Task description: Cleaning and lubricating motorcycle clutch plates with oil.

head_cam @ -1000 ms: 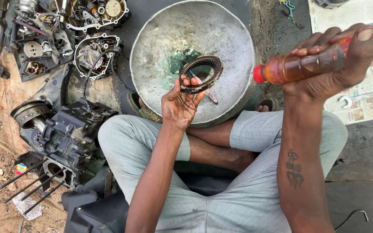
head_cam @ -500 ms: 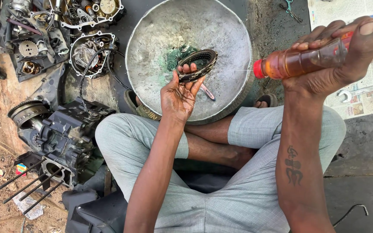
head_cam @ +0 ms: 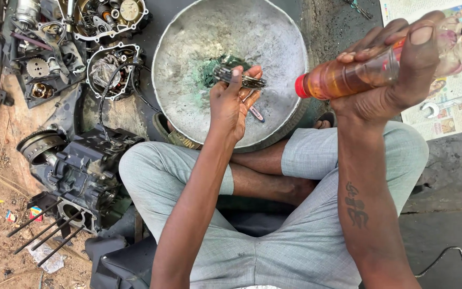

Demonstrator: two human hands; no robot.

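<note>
My left hand (head_cam: 232,101) holds a dark ring-shaped clutch plate (head_cam: 239,77) edge-on over a big round metal basin (head_cam: 188,48). My right hand (head_cam: 397,75) grips a clear plastic bottle of amber oil (head_cam: 348,77), lying sideways with its red cap (head_cam: 301,86) pointing left toward the plate. The cap is a little to the right of the plate, apart from it. A green stain lies in the basin's middle, and a small pen-like tool (head_cam: 256,113) rests in the basin below my left hand.
A stripped engine block with long studs (head_cam: 78,176) stands at my left knee. Engine covers and parts (head_cam: 76,37) lie at the upper left on dirt. Newspaper (head_cam: 455,101) with a spanner (head_cam: 430,109) lies at the right. I sit cross-legged behind the basin.
My left hand has turned the clutch plate from facing the camera to nearly edge-on. The bottle in my right hand has stayed tilted toward it.
</note>
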